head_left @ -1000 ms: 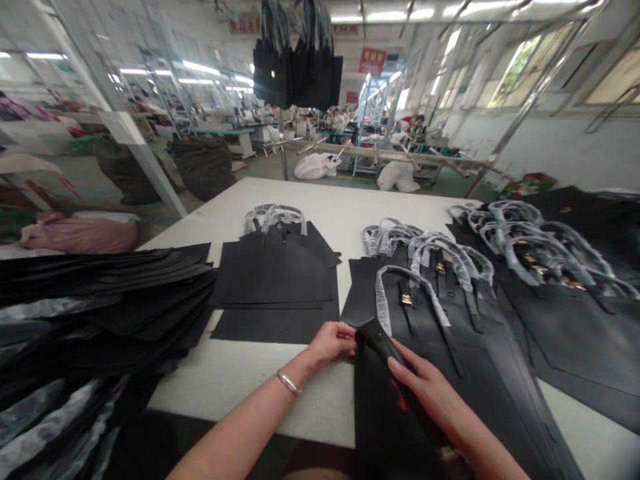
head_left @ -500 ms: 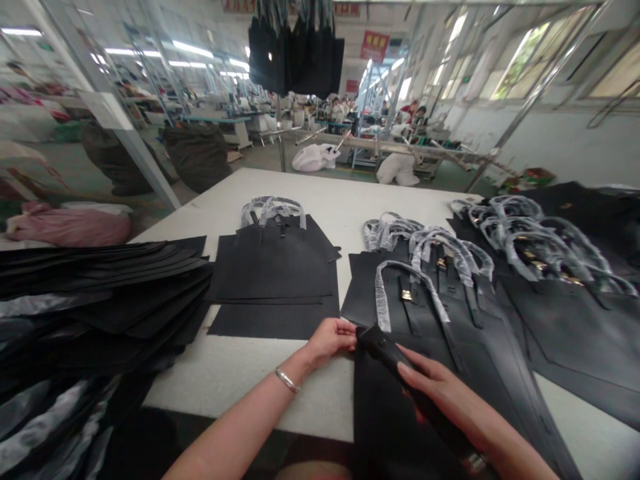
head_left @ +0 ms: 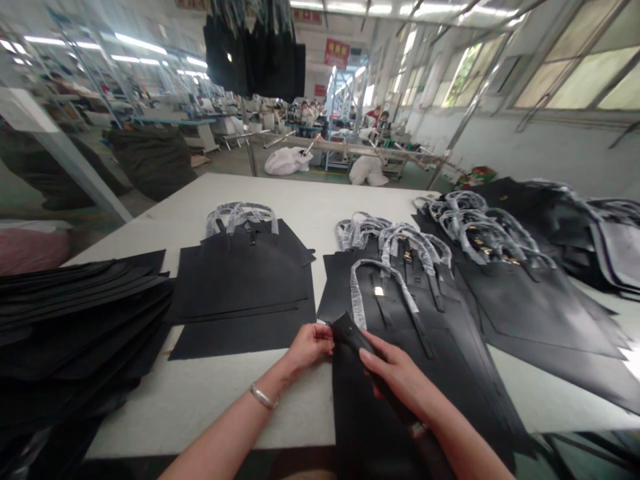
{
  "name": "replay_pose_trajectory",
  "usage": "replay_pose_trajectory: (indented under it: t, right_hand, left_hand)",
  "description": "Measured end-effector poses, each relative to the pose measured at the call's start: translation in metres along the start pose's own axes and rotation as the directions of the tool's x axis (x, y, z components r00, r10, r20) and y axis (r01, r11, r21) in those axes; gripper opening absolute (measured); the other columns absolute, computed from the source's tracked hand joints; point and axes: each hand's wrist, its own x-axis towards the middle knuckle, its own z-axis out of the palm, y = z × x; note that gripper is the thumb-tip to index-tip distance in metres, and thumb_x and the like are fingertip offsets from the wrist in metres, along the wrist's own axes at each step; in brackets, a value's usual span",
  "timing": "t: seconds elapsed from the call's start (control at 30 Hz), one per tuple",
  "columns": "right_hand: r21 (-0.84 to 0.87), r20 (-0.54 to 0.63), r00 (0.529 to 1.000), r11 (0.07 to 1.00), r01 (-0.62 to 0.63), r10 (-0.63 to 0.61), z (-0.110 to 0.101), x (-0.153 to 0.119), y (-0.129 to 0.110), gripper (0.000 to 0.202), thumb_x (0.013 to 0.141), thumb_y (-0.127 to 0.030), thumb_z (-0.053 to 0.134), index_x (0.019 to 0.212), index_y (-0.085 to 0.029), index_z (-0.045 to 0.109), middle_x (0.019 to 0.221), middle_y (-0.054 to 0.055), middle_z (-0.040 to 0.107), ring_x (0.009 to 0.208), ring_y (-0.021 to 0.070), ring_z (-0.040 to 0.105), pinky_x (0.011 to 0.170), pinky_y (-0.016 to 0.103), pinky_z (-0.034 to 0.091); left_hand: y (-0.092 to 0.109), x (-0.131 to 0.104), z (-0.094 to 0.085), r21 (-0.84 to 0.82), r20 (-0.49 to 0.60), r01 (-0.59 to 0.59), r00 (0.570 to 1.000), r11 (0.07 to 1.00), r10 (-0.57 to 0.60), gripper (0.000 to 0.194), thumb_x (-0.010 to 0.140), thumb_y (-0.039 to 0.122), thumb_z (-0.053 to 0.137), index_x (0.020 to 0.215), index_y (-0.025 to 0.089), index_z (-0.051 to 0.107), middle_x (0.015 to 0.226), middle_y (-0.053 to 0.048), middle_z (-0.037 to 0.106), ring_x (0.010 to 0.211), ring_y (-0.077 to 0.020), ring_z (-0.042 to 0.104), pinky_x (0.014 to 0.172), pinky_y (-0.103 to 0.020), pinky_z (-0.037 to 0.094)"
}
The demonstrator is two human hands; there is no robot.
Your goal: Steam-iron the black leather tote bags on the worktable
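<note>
My left hand (head_left: 311, 345), with a silver bangle at the wrist, has its fingers pinched at the upper left corner of a black bag panel (head_left: 357, 407). What lies between the fingertips is too small to make out. My right hand (head_left: 395, 367) wraps round a long black piece (head_left: 350, 331) with a blunt end and a metal fitting low down; its kind is unclear. That blunt end meets the left fingertips. Just beyond lie overlapping black bag panels with plastic-wrapped handles (head_left: 357, 300) and a gold clasp (head_left: 379, 291).
Left of my hands is a small pile of black panels (head_left: 240, 273) on the white table (head_left: 280, 190). A taller stack (head_left: 75, 313) fills the left edge. More handled panels (head_left: 535, 307) lie right. Black bags (head_left: 250, 57) hang ahead, beside metal posts (head_left: 70, 157).
The view has turned to the right, so the table and its piles sit further left. Both hands keep their holds, with the black piece still against the left fingertips.
</note>
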Motion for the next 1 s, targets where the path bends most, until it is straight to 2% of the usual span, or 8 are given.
replay_pose_trajectory:
  t: [0.13, 0.23, 0.3, 0.37, 0.5, 0.57, 0.8, 1.0]
  right_hand:
    - [-0.021, -0.239, 0.971, 1.000, 0.017, -0.021, -0.025, 0.003, 0.010, 0.067, 0.085, -0.051, 0.057, 0.143, -0.020, 0.043, 0.070, -0.002, 0.061, 0.045, 0.0116, 0.056, 0.045, 0.024, 0.045]
    - [-0.008, -0.282, 0.959, 1.000, -0.016, 0.013, -0.049, -0.007, 0.024, 0.069, 0.084, -0.053, 0.057, 0.143, -0.019, 0.043, 0.068, -0.003, 0.060, 0.046, 0.0132, 0.057, 0.046, 0.025, 0.046]
    - [-0.005, -0.313, 0.949, 1.000, -0.023, 0.020, -0.057, -0.015, 0.037, 0.071, 0.084, -0.055, 0.057, 0.143, -0.018, 0.042, 0.068, -0.003, 0.059, 0.046, 0.0133, 0.057, 0.046, 0.026, 0.045]
    - [0.004, -0.327, 0.945, 1.000, -0.016, 0.016, -0.059, -0.020, 0.051, 0.074, 0.084, -0.057, 0.056, 0.144, -0.017, 0.040, 0.068, -0.003, 0.058, 0.047, 0.0134, 0.056, 0.048, 0.026, 0.045]
    - [0.010, -0.342, 0.939, 0.999, 0.039, -0.033, -0.051, -0.021, 0.077, 0.077, 0.085, -0.058, 0.054, 0.145, -0.014, 0.037, 0.070, -0.003, 0.054, 0.051, 0.0137, 0.054, 0.051, 0.027, 0.045]
    - [-0.014, -0.349, 0.935, 0.998, 0.058, -0.059, -0.048, -0.022, 0.087, 0.075, 0.088, -0.056, 0.051, 0.147, -0.013, 0.035, 0.070, -0.002, 0.054, 0.054, 0.0148, 0.054, 0.054, 0.028, 0.045]
    - [-0.096, -0.388, 0.919, 0.995, 0.040, -0.075, -0.050, -0.032, 0.092, 0.072, 0.091, -0.055, 0.044, 0.150, -0.015, 0.032, 0.064, -0.003, 0.055, 0.059, 0.0180, 0.058, 0.061, 0.029, 0.045]
    - [-0.121, -0.392, 0.919, 0.993, -0.006, -0.043, -0.053, -0.031, 0.086, 0.070, 0.091, -0.054, 0.043, 0.149, -0.016, 0.033, 0.064, -0.002, 0.058, 0.065, 0.0208, 0.063, 0.067, 0.030, 0.046]
  left_hand:
    - [0.005, -0.006, -0.005, 0.358, -0.088, 0.069, 0.995, 0.931, -0.040, 0.029, 0.064, 0.014, 0.061, 0.092, 0.013, 0.059, 0.069, -0.001, 0.058, 0.060, -0.0143, 0.056, 0.062, -0.026, 0.045]
    - [0.020, -0.003, 0.004, 0.767, -0.134, -0.050, 0.962, 0.640, 0.236, 0.036, 0.070, 0.012, 0.061, 0.106, 0.016, 0.057, 0.094, -0.008, 0.061, 0.089, -0.0227, 0.059, 0.081, -0.034, 0.047]
    - [0.033, 0.012, 0.021, 0.872, -0.002, -0.189, 0.921, 0.452, 0.389, 0.038, 0.077, 0.015, 0.062, 0.115, 0.018, 0.056, 0.115, -0.010, 0.056, 0.109, -0.0253, 0.053, 0.094, -0.036, 0.043]
    - [0.044, 0.040, 0.042, 0.883, 0.182, -0.336, 0.888, 0.326, 0.422, 0.037, 0.084, 0.015, 0.059, 0.120, 0.020, 0.054, 0.126, -0.010, 0.052, 0.117, -0.0240, 0.049, 0.101, -0.035, 0.040]
    - [0.055, 0.110, 0.071, 0.859, 0.479, -0.512, 0.813, 0.016, 0.332, 0.039, 0.087, 0.012, 0.056, 0.126, 0.018, 0.051, 0.141, -0.012, 0.042, 0.134, -0.0258, 0.034, 0.109, -0.039, 0.032]
    - [0.059, 0.137, 0.074, 0.833, 0.549, -0.547, 0.802, -0.080, 0.236, 0.031, 0.088, 0.015, 0.058, 0.119, 0.016, 0.055, 0.133, -0.015, 0.048, 0.132, -0.0289, 0.036, 0.107, -0.044, 0.032]
    - [0.088, 0.164, 0.058, 0.786, 0.617, -0.615, 0.778, -0.061, 0.120, 0.008, 0.083, 0.021, 0.066, 0.086, 0.014, 0.063, 0.101, -0.011, 0.057, 0.107, -0.0272, 0.052, 0.111, -0.046, 0.021]
    - [0.112, 0.145, 0.046, 0.846, 0.518, -0.517, 0.855, 0.129, 0.029, 0.009, 0.079, 0.019, 0.060, 0.072, 0.017, 0.065, 0.086, -0.008, 0.059, 0.085, -0.0229, 0.060, 0.087, -0.034, 0.044]
